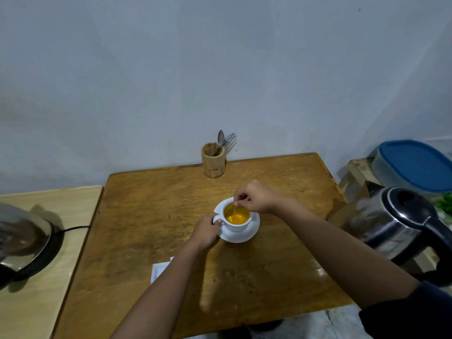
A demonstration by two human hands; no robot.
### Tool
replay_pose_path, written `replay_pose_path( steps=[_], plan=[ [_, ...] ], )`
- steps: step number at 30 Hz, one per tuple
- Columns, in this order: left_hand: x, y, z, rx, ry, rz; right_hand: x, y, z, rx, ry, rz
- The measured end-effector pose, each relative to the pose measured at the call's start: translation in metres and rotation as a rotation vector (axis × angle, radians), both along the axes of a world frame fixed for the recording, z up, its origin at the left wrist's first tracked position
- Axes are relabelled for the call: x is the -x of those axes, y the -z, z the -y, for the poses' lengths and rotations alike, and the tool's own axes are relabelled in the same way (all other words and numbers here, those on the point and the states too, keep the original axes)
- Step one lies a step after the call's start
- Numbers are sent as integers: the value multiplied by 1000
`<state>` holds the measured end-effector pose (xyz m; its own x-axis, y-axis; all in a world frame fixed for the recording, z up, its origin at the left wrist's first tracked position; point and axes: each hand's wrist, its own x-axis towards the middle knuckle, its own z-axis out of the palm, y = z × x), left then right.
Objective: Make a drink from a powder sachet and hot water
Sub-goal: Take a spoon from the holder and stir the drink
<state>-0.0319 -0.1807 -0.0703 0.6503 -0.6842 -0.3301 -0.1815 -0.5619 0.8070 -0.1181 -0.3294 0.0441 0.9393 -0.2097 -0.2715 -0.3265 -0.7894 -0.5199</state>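
A white cup (236, 226) full of orange-yellow drink stands on a white saucer (247, 234) in the middle of the wooden table (151, 216). My left hand (206, 231) grips the cup's handle on its left side. My right hand (254, 196) is above the cup's far rim, pinching the top of a thin metal spoon (231, 209) whose lower end dips into the drink. A white sachet (159, 270) lies flat near the table's front, partly hidden under my left forearm.
A wooden cutlery holder (213, 160) with a spoon and fork stands at the table's back edge by the wall. A steel electric kettle (396, 228) sits off the right edge. A blue-lidded container (413, 165) is behind it. A pot lid (24, 238) with a cord rests on the left side table.
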Motion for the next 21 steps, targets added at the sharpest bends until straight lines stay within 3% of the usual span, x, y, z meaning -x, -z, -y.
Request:
replay_pose_path(
  steps=[5, 11, 17, 21],
  plan=[
    [2, 0, 1, -33, -4, 35, -4, -1, -1, 127, -228, -113],
    [4, -1, 1, -75, 3, 75, -8, -7, -3, 184, -302, -158],
    [9, -1, 2, -74, -22, 136, -9, -18, -3, 162, -255, -171],
    [11, -1, 3, -62, -41, 137, -9, -18, 3, 15, -71, -139]
  ],
)
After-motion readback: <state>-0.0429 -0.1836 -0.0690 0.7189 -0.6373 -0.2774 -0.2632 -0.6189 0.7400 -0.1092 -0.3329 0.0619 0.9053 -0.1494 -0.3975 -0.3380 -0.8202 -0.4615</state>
